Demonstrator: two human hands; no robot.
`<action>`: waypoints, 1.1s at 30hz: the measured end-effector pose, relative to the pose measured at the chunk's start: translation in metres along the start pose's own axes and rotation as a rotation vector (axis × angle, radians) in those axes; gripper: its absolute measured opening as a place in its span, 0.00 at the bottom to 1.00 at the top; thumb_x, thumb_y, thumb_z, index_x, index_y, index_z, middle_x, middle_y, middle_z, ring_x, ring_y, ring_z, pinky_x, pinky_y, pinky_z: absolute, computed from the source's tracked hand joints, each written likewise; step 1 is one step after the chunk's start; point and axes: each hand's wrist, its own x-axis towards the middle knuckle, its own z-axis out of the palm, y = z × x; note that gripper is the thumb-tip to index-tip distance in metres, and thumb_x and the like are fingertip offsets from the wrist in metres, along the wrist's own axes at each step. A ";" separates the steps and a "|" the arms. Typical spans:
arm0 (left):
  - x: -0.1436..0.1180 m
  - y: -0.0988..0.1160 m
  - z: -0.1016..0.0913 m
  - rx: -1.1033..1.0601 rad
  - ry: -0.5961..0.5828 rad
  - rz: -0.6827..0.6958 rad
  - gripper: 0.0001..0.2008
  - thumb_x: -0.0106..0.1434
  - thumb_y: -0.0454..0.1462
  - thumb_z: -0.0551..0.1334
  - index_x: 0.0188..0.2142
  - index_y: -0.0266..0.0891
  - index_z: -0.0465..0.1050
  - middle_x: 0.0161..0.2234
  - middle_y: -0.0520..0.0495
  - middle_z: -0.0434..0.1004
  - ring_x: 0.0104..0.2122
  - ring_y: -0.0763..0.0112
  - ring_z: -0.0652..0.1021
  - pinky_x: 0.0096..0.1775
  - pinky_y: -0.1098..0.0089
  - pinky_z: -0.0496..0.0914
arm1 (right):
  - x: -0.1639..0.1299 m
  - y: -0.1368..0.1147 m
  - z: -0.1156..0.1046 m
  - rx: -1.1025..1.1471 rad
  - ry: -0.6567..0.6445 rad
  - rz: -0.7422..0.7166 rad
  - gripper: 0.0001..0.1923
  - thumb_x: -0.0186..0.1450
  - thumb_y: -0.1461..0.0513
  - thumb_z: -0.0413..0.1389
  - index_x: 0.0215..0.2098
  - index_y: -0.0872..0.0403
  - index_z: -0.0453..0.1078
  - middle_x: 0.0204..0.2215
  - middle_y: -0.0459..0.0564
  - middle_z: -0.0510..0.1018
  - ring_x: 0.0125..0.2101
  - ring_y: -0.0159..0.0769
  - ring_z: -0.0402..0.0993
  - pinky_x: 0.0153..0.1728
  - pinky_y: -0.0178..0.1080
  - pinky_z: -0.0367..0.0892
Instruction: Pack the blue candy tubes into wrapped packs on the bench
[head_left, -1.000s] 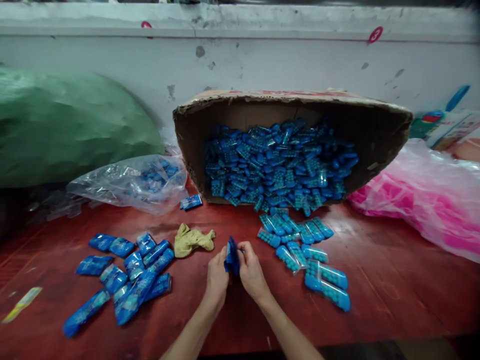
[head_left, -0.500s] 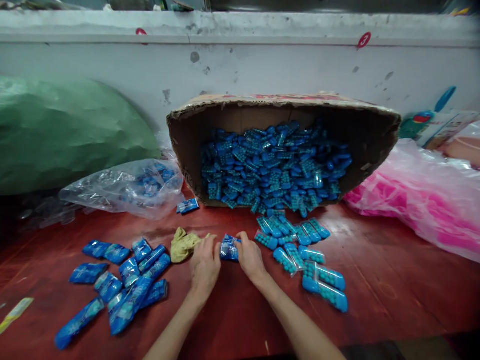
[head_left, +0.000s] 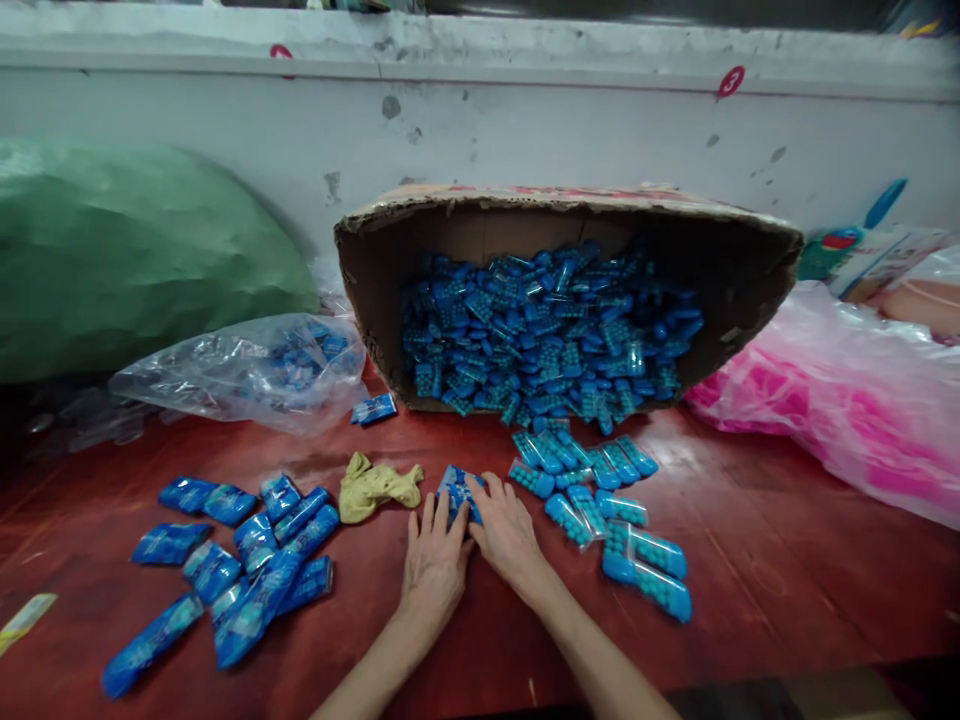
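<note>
A small blue printed packet (head_left: pixel 454 484) lies on the red table in front of me, partly covered by my fingers. My left hand (head_left: pixel 435 560) rests at its near edge, palm down, with the fingers stretched out and spread. From the right side, my right hand (head_left: pixel 508 530) grips the packet, its fingers bent over that edge. A crumpled yellow-green cloth (head_left: pixel 375 488) lies just left of the packet. Right of my hands are several clear packs of blue beads with blue caps (head_left: pixel 585 510). More blue packets (head_left: pixel 259 590) form a loose group on the left.
A cardboard box (head_left: pixel 367 310) on its side holds a heap of the bead packs. Beside it are a clear plastic bag (head_left: pixel 217 375) with blue packets and a pink bag (head_left: pixel 817 400). A big green sack (head_left: pixel 135 260) stands at the back left, against the white wall.
My left hand has moved right, from beside the cloth to the packet, and its fingers have spread. The packet has turned and is more covered. The cloth now shows fully.
</note>
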 end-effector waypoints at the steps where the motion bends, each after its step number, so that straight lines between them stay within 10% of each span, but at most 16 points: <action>1: -0.003 0.002 -0.002 -0.014 0.003 0.012 0.20 0.59 0.36 0.53 0.51 0.40 0.66 0.54 0.36 0.64 0.54 0.50 0.63 0.49 0.51 0.60 | -0.001 0.001 -0.001 -0.008 -0.031 -0.003 0.34 0.56 0.66 0.54 0.59 0.45 0.50 0.57 0.53 0.56 0.52 0.50 0.56 0.48 0.50 0.57; 5: -0.001 -0.006 -0.023 -0.068 0.075 0.047 0.20 0.60 0.37 0.50 0.51 0.36 0.65 0.56 0.35 0.60 0.57 0.54 0.59 0.51 0.55 0.59 | 0.001 0.006 -0.012 0.056 -0.090 -0.062 0.36 0.55 0.64 0.56 0.59 0.44 0.48 0.57 0.52 0.57 0.52 0.49 0.57 0.49 0.49 0.56; 11: 0.051 -0.061 -0.048 0.019 0.047 -0.370 0.25 0.59 0.46 0.50 0.52 0.34 0.64 0.53 0.30 0.62 0.54 0.40 0.59 0.44 0.47 0.59 | 0.013 0.011 -0.024 0.150 0.012 -0.105 0.30 0.60 0.57 0.53 0.59 0.50 0.51 0.53 0.55 0.61 0.52 0.44 0.58 0.49 0.43 0.57; 17: 0.068 -0.080 -0.027 -0.002 0.008 -0.274 0.18 0.61 0.43 0.47 0.32 0.36 0.72 0.36 0.36 0.73 0.41 0.53 0.69 0.40 0.56 0.60 | 0.021 -0.003 0.005 -0.107 0.011 -0.142 0.26 0.59 0.56 0.54 0.56 0.46 0.57 0.56 0.55 0.60 0.54 0.55 0.54 0.50 0.58 0.51; 23: 0.094 -0.094 -0.041 -0.080 0.121 -0.403 0.19 0.63 0.40 0.43 0.27 0.35 0.69 0.24 0.42 0.72 0.25 0.66 0.70 0.28 0.68 0.58 | 0.031 0.003 -0.004 0.097 -0.017 -0.241 0.26 0.62 0.53 0.50 0.57 0.46 0.54 0.59 0.53 0.55 0.59 0.53 0.44 0.53 0.62 0.43; 28: 0.095 -0.060 -0.070 -0.220 0.187 -0.402 0.24 0.65 0.43 0.38 0.23 0.38 0.65 0.18 0.51 0.67 0.20 0.75 0.69 0.23 0.74 0.59 | 0.017 0.018 -0.027 0.504 0.289 -0.157 0.21 0.64 0.60 0.47 0.56 0.51 0.57 0.54 0.54 0.64 0.55 0.41 0.56 0.54 0.48 0.54; 33: 0.054 -0.002 -0.052 -0.360 0.130 0.018 0.18 0.60 0.47 0.50 0.27 0.37 0.69 0.32 0.42 0.74 0.37 0.63 0.73 0.39 0.63 0.66 | -0.011 0.029 -0.027 0.680 0.325 -0.118 0.17 0.63 0.62 0.48 0.51 0.52 0.62 0.48 0.52 0.70 0.49 0.38 0.64 0.51 0.44 0.59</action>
